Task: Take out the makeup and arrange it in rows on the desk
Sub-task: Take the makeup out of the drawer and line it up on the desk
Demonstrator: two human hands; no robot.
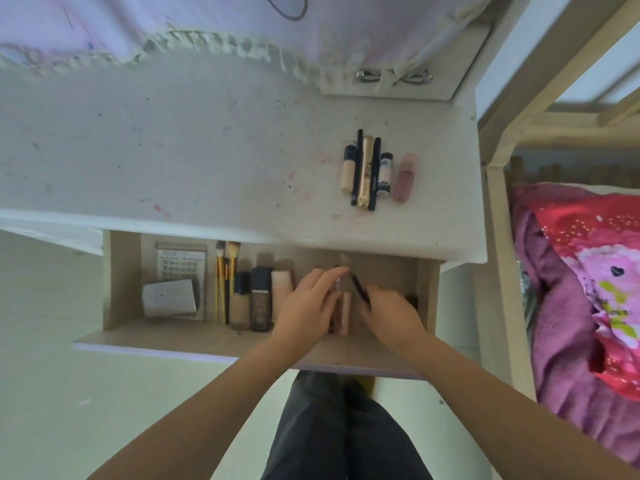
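Right hand (391,311) pinching black pencil (359,289) mid-frame in drawer (114,271); left hand (308,303) fingers extended over pink tube (345,311), half hidden, blurred.

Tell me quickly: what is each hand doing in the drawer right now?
Left hand: reaching over a pinkish tube; grip cannot be told, blurred.
Right hand: holding a thin black pencil.

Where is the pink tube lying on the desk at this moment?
In the head view, the pink tube lies at the right end of the row on the desk, just right of the small white bottle.
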